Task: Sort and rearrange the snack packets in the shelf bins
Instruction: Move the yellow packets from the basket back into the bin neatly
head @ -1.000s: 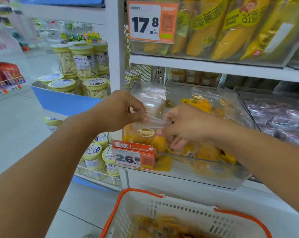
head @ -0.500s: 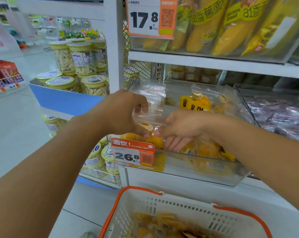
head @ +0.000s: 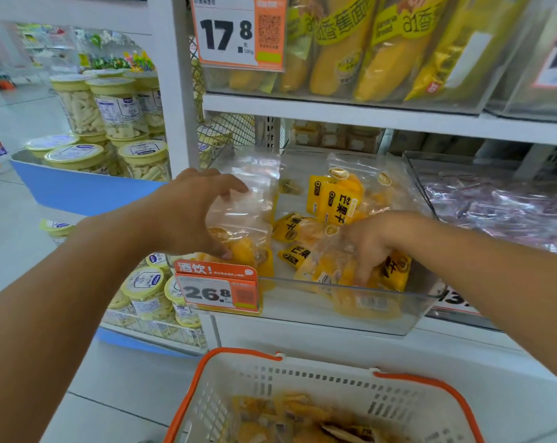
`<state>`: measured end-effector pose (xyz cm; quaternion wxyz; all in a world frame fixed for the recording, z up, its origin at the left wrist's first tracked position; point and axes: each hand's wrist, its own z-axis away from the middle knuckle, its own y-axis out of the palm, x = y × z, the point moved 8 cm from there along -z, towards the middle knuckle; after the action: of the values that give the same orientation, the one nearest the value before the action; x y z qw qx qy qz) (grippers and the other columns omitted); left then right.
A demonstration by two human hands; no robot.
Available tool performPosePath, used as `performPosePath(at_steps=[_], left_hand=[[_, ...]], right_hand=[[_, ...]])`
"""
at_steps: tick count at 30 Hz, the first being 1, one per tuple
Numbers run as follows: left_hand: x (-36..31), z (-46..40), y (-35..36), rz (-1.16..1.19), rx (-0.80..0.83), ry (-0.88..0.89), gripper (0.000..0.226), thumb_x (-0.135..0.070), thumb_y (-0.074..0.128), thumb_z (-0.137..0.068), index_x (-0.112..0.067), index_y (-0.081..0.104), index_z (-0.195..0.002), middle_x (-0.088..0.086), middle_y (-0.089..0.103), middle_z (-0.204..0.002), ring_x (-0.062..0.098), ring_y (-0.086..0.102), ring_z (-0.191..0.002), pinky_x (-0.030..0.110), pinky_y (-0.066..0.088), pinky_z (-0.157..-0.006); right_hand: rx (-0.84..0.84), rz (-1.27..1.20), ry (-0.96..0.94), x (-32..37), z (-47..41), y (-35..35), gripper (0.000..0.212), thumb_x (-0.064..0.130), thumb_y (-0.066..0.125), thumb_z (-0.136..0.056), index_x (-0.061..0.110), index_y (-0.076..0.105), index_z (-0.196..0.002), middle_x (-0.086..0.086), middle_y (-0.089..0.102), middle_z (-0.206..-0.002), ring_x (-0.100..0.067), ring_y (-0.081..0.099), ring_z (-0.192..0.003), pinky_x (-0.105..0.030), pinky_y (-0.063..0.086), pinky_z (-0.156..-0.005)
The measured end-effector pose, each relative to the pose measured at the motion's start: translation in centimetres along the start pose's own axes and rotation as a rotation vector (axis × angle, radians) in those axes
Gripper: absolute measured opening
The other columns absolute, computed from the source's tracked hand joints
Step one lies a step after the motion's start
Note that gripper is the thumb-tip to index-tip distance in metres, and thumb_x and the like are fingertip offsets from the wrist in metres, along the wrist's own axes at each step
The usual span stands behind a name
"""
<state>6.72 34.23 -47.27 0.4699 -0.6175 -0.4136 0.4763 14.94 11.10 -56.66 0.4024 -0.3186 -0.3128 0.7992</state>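
Fingers of left hand (head: 187, 215) curl around upright clear packet (head: 243, 212) in clear bin (head: 350, 310); right hand (head: 371, 243) grips yellow packets (head: 344, 270) there.

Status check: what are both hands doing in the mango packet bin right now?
Left hand grips upright clear packet at bin's left. Right hand fingers down among the flat packets at front right. Clear bin front wall low; nothing blocking.

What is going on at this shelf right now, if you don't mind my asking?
A person is tidying mango snack packets in a clear shelf bin. The left hand grips an upright clear packet at the bin's left end, while the right hand reaches down among the yellow packets at the front. An orange-rimmed basket below holds more packets.
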Motion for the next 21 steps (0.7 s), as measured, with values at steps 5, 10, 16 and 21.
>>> performPosePath(at_steps=[5, 10, 16, 21], left_hand=[[-3.3, 0.0, -1.2, 0.134, -0.157, 0.107, 0.087, -0.069, 0.076, -0.057, -0.034, 0.053, -0.133, -0.011, 0.051, -0.123, 0.004, 0.046, -0.108, 0.030, 0.041, -0.091], [-6.5, 0.6, -1.8, 0.218, -0.376, 0.232, 0.039, -0.065, 0.068, -0.079, -0.033, 0.068, -0.102, -0.016, 0.063, -0.089, 0.004, 0.055, -0.077, 0.019, 0.040, -0.065], [-7.6, 0.0, -0.3, 0.589, -0.134, 0.177, 0.062, -0.054, 0.087, -0.058, -0.030, 0.067, -0.111, -0.009, 0.070, -0.095, 0.010, 0.067, -0.075, 0.017, 0.049, -0.061], [-8.2, -0.2, 0.2, 0.698, -0.098, 0.218, 0.029, -0.019, 0.088, -0.073, -0.015, 0.071, -0.097, 0.005, 0.076, -0.087, 0.025, 0.073, -0.078, 0.051, 0.059, -0.074]], right_hand=[[0.015, -0.026, 0.014, 0.0, -2.2, 0.8, 0.141, 0.089, 0.075, -0.009, 0.017, 0.059, -0.129, 0.002, 0.062, -0.125, -0.027, 0.065, -0.107, -0.042, 0.056, -0.093], [-0.244, -0.240, -0.172, -0.1, 3.3, -2.5, 0.050, 0.052, 0.089, -0.063, 0.015, 0.065, -0.085, 0.004, 0.060, -0.079, -0.016, 0.058, -0.074, -0.027, 0.047, -0.066], [-0.564, -0.892, -0.658, 1.0, 12.4, -6.9, 0.014, 0.025, 0.080, -0.082, 0.018, 0.074, -0.092, 0.001, 0.075, -0.085, -0.015, 0.071, -0.076, -0.030, 0.055, -0.067], [-0.705, -1.260, -0.702, 0.9, 12.3, -7.4, 0.037, 0.020, 0.087, -0.063, 0.012, 0.062, -0.089, -0.017, 0.072, -0.091, -0.023, 0.069, -0.082, -0.042, 0.060, -0.076]])
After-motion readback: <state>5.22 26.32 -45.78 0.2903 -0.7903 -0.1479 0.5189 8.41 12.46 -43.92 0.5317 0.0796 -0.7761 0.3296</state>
